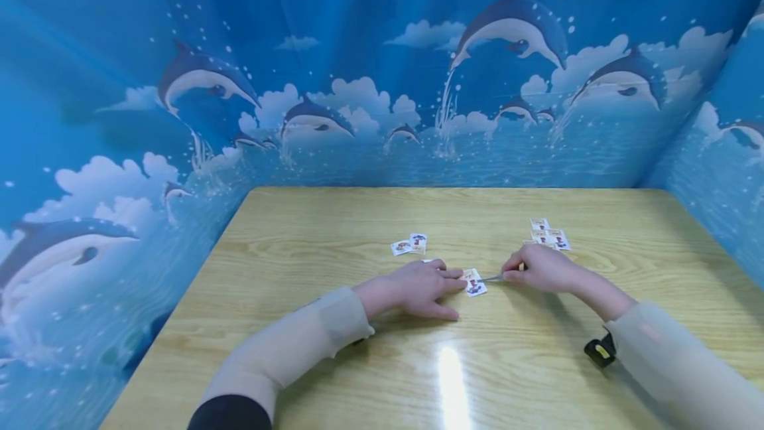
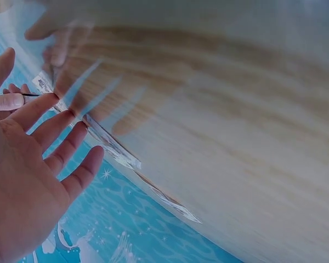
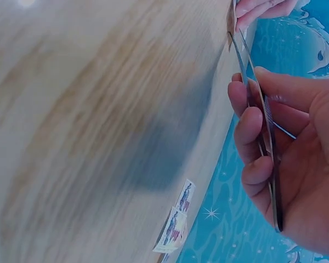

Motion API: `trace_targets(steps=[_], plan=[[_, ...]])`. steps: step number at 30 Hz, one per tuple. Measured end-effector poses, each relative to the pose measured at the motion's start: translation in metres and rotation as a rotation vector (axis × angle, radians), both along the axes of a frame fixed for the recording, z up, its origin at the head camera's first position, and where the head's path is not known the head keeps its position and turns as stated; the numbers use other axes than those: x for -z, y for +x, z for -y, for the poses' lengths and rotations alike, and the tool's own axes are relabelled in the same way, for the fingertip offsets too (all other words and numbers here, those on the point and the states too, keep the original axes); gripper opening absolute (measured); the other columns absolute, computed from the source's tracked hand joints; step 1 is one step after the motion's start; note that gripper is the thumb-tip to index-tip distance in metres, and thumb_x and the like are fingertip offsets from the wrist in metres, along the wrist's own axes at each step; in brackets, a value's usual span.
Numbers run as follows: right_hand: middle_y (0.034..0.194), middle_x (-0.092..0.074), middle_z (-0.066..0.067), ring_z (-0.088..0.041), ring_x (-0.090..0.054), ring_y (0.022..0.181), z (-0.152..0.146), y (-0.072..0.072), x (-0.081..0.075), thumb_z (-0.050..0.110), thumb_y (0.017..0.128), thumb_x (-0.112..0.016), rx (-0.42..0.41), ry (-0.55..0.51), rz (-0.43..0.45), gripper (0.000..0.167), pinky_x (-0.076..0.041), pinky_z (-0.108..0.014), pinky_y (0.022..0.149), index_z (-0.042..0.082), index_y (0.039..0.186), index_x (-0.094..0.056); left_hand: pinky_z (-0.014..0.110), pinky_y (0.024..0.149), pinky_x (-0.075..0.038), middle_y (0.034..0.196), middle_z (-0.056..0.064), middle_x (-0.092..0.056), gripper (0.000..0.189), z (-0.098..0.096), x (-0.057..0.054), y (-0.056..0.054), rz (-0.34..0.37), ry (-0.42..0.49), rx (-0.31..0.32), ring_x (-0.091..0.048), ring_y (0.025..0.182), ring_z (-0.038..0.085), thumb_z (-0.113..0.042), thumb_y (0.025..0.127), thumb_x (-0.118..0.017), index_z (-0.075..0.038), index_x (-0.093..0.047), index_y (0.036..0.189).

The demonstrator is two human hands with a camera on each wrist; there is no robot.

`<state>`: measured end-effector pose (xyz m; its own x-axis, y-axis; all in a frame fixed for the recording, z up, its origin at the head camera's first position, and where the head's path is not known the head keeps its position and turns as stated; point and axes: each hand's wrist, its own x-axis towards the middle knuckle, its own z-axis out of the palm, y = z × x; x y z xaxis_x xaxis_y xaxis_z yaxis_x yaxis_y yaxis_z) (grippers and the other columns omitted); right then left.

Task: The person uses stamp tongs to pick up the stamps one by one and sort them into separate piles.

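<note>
Straight fingers of my left hand [image 1: 420,289] rest on the left edge of a small white printed card [image 1: 475,286], which lies flat on the table. My right hand [image 1: 546,269] holds metal tweezers [image 3: 270,129] between thumb and fingers, their tips slightly apart in the right wrist view. In the head view the tweezers' tips are right at the card's right edge. Seen from the left wrist, the left hand's fingers [image 2: 66,148] are spread, with fingertips at the table surface.
Two similar cards [image 1: 418,242] overlap beyond my left hand, and a corner of another shows by its fingers. Several more cards [image 1: 559,239] lie grouped beyond my right hand, partly covered by it. The wooden table [image 1: 322,224] meets a blue dolphin-print curtain [image 1: 370,52].
</note>
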<state>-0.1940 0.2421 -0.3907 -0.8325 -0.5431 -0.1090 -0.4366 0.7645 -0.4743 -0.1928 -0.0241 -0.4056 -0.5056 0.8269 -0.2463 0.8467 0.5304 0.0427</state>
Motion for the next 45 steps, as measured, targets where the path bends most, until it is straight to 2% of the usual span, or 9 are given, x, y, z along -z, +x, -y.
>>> trace_targets(steps=[4,7,12,19,27,33,39,42,45], plan=[[0.096,-0.073,-0.01,-0.025,-0.068,0.088,0.002,-0.006,0.003,0.013,0.089,-0.069,0.012,0.003,-0.033,0.014,-0.054,-0.044,0.076,0.005,0.098,-0.077,0.036,0.105,-0.038,0.156,-0.004,-0.029,0.071,0.0,0.0,-0.001,0.015,0.009,-0.004,-0.036,0.136,0.023,-0.064,0.094,-0.046,-0.024,-0.036,0.151],[0.096,-0.073,-0.01,-0.024,-0.067,0.087,0.003,-0.006,0.004,0.012,0.089,-0.069,0.027,0.007,-0.041,0.014,-0.053,-0.043,0.075,0.005,0.097,-0.077,0.036,0.106,-0.037,0.156,-0.004,-0.029,0.07,0.0,-0.001,-0.001,0.023,0.012,-0.003,-0.035,0.137,0.023,-0.063,0.094,-0.046,-0.024,-0.037,0.151],[0.094,-0.073,-0.008,-0.022,-0.067,0.084,0.005,-0.003,0.005,0.012,0.088,-0.071,0.04,0.011,-0.039,0.012,-0.053,-0.041,0.072,0.007,0.096,-0.078,0.038,0.106,-0.037,0.156,-0.004,-0.029,0.07,0.0,-0.002,-0.002,0.027,0.01,-0.004,-0.035,0.137,0.024,-0.064,0.094,-0.045,-0.023,-0.038,0.15],[0.092,-0.073,-0.006,-0.022,-0.067,0.084,0.006,0.002,0.006,0.012,0.087,-0.072,0.026,0.018,-0.085,0.011,-0.053,-0.041,0.071,0.007,0.095,-0.078,0.037,0.105,-0.037,0.156,-0.006,-0.03,0.072,-0.001,-0.003,-0.002,0.031,0.008,-0.028,-0.035,0.136,0.021,-0.066,0.093,-0.045,-0.023,-0.039,0.15],[0.093,-0.073,-0.007,-0.023,-0.067,0.084,0.007,0.006,0.003,0.012,0.088,-0.071,0.038,0.014,-0.11,0.012,-0.054,-0.042,0.071,0.007,0.095,-0.078,0.04,0.107,-0.035,0.157,-0.007,-0.026,0.073,0.002,-0.003,-0.002,0.057,0.023,-0.029,-0.033,0.138,0.023,-0.065,0.093,-0.046,-0.023,-0.036,0.152],[0.093,-0.073,-0.009,-0.022,-0.066,0.081,-0.001,0.01,-0.007,0.011,0.089,-0.069,0.103,-0.007,-0.128,0.013,-0.052,-0.038,0.065,0.004,0.096,-0.077,0.04,0.11,-0.031,0.156,-0.009,-0.027,0.07,0.017,-0.01,-0.003,0.06,0.078,-0.04,-0.034,0.138,0.024,-0.062,0.094,-0.047,-0.024,-0.036,0.152],[0.098,-0.072,-0.016,-0.02,-0.065,0.077,-0.019,0.009,-0.018,0.013,0.09,-0.068,0.138,0.002,-0.149,0.015,-0.046,-0.033,0.06,0.003,0.097,-0.077,0.041,0.108,-0.035,0.156,-0.005,-0.031,0.067,0.044,-0.014,-0.008,0.06,0.128,-0.065,-0.036,0.137,0.025,-0.059,0.095,-0.049,-0.021,-0.039,0.15],[0.1,-0.071,-0.018,-0.019,-0.065,0.077,-0.029,0.008,-0.022,0.014,0.09,-0.067,0.158,0.01,-0.144,0.017,-0.045,-0.032,0.06,0.002,0.098,-0.077,0.043,0.109,-0.033,0.154,-0.003,-0.034,0.067,0.058,-0.015,-0.009,0.063,0.146,-0.094,-0.034,0.138,0.029,-0.056,0.095,-0.051,-0.019,-0.04,0.15],[0.096,-0.072,-0.016,-0.014,-0.061,0.07,-0.04,0.007,-0.025,0.014,0.091,-0.066,0.181,0.009,-0.143,0.019,-0.044,-0.032,0.058,-0.001,0.099,-0.076,0.044,0.11,-0.032,0.153,-0.002,-0.036,0.067,0.068,-0.014,-0.011,0.052,0.151,-0.111,-0.034,0.138,0.033,-0.055,0.095,-0.053,-0.017,-0.041,0.149]])
